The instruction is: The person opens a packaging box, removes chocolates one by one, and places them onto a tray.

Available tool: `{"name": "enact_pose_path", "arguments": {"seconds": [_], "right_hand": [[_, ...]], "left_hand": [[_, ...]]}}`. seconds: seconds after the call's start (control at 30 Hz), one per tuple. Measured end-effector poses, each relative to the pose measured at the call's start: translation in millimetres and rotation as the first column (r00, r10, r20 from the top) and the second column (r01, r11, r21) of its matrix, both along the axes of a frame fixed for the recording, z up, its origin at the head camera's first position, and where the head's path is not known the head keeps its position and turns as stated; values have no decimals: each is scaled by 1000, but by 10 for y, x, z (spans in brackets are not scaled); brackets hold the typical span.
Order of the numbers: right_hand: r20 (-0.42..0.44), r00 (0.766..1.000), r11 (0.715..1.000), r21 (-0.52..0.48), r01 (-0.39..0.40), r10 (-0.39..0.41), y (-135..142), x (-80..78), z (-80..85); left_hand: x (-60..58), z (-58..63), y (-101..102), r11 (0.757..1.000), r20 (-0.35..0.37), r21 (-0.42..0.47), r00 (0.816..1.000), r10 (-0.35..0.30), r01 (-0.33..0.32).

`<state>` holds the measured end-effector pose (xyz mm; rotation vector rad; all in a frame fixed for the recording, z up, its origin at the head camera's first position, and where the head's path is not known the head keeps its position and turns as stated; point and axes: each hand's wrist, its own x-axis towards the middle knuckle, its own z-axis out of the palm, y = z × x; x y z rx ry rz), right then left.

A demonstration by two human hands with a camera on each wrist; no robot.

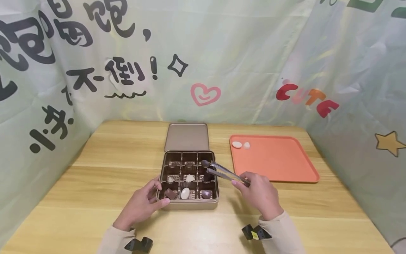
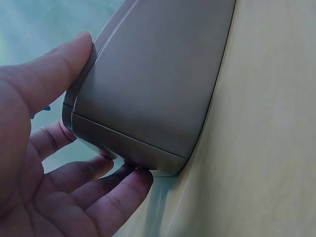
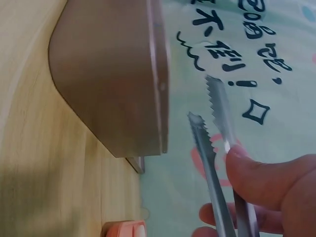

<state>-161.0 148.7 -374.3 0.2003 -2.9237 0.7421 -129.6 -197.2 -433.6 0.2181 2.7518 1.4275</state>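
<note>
Left hand (image 1: 142, 203) is gripping the tin (image 1: 190, 205) by its front left corner, thumb lying along the front edge, fingers pressing the left wall. Right hand (image 1: 260, 192) is pinching the tongs (image 3: 209, 168) between thumb and fingers, right of the tin. Hands are standing well apart.

Backdrop (image 1: 241, 53): hanging behind the tin and to both sides of it, showing dark lettering and a pink heart. Table (image 1: 127, 151): extending all round the tin, wood-toned. Tray (image 1: 272, 158): orange, lying right of the tin. Tin itself: sitting upright on the table, showing nine compartments. Lid (image 1: 187, 137): lying behind the tin, reaching its back edge; whether hinged, cannot tell. Tongs: slanting over the tin's right wall, tips standing apart with nothing showing between them.

Small pieces: front row of the tin is holding, left to right, a brown chunk (image 1: 170, 193), a white oval (image 1: 185, 193) and a purple piece (image 1: 207, 194). Middle row: pale bit (image 1: 170, 179), white wedge (image 1: 190, 177), dark piece (image 1: 208, 177). Dark ball (image 1: 205, 163) is showing at the back right compartment, just beside the tong tips; contact, cannot tell. Right of the tin, two white pieces (image 1: 237, 144) are resting near the tray's back left corner.
</note>
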Motion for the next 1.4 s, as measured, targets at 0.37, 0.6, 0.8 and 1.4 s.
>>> {"name": "enact_pose_path", "arguments": {"seconds": [0.37,0.6,0.8,1.4], "right_hand": [[-107,992,985,163,-56,74,-101,-358,114],[-70,989,924,371,-95,130,-232,-599,302],[49,994,852,513,-105,93,-428,-734,476],[77,979,540,825,-169,189,-989,-934,670]], "left_hand": [[-26,28,-9,1000,-29,0,1000,-11,11],[-21,22,-6,999,-20,-40,1000,-5,4],[-16,2,-8,1000,-6,-6,1000,-6,6],[9,15,12,1000,35,9,999,19,-19]]}}
